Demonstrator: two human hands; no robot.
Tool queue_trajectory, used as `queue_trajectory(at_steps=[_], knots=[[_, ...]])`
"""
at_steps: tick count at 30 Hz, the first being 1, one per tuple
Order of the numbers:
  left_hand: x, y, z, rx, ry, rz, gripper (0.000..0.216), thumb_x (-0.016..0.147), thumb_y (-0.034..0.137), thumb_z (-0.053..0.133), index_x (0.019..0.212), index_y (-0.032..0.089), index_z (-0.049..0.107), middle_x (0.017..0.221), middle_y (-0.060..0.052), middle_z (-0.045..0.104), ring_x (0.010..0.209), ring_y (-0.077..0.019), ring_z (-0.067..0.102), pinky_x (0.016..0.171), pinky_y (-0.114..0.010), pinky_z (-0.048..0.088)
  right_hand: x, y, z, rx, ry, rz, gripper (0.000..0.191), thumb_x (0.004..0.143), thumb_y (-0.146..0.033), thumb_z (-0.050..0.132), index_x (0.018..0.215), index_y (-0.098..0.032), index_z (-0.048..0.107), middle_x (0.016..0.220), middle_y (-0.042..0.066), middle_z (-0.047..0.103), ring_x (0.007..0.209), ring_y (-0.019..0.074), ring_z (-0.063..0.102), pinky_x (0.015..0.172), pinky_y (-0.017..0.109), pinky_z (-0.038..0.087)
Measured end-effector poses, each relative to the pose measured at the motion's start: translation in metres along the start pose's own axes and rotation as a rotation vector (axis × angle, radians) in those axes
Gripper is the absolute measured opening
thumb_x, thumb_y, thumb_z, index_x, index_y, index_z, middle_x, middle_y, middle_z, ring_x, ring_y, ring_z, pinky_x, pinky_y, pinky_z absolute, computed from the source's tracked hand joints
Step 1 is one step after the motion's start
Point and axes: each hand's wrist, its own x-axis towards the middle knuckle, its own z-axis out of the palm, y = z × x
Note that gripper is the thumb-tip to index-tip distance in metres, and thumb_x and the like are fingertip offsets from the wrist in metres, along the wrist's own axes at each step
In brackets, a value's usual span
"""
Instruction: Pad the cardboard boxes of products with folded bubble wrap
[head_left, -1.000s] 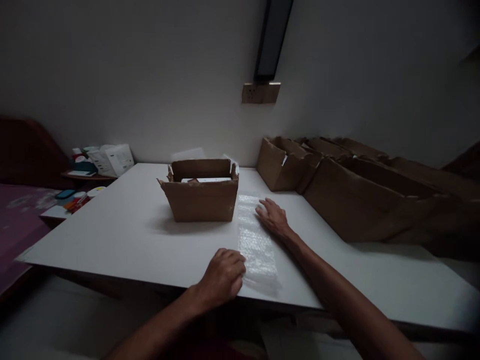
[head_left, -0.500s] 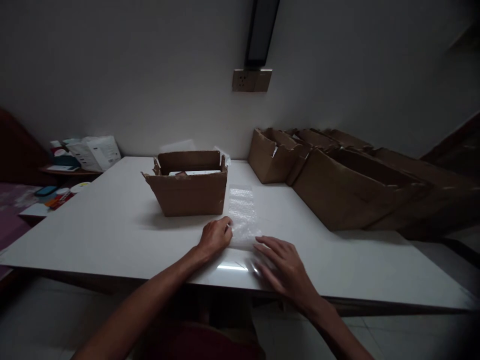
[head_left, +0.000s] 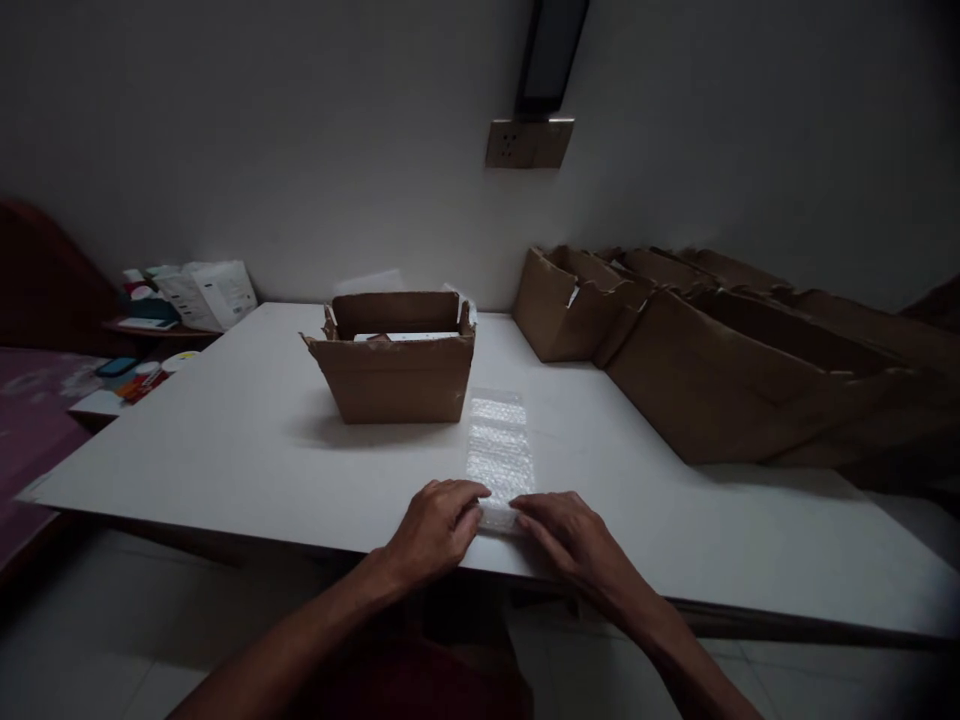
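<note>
Head view: left hand (head_left: 442, 525) and right hand (head_left: 574, 530) pinch bubble-wrap strip (head_left: 500, 450) at its near end, apparently folded; far length lies flat

Home, likely a bedroom. Bed (head_left: 34, 425) at left with purple patterned sheet, dark red headboard (head_left: 45, 285) behind. Household clutter (head_left: 214, 292) on a small shelf alongside. Plain wall (head_left: 262, 150), socket plate (head_left: 529, 144), tiled floor (head_left: 105, 610). Nothing industrial about the fittings.
</note>
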Motion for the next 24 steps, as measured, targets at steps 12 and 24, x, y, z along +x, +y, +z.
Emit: queue_trajectory(at_steps=[12,24], knots=[[0.008,-0.001,0.003,0.12,0.11,0.129,0.025,0.089,0.021,0.056,0.112,0.017,0.064,0.113,-0.011,0.068,0.109,-0.0257,0.059,0.096,-0.044,0.046,-0.004,0.0,0.01,-0.197,0.109,-0.101,0.023,0.095,-0.018,0.05,0.11,-0.02,0.067,0.1,0.008,0.074,0.089,0.0236,0.066,0.081,0.042,0.047],[-0.007,-0.002,0.004,0.19,0.095,-0.01,0.028,0.091,0.016,0.049,0.115,0.018,0.062,0.11,-0.011,0.069,0.102,-0.025,0.062,0.089,-0.044,0.05,-0.018,-0.011,0.005,-0.164,0.149,-0.075,0.032,0.092,-0.029,0.058,0.123,-0.024,0.06,0.125,0.012,0.065,0.11,0.0279,0.062,0.087,0.044,0.05]])
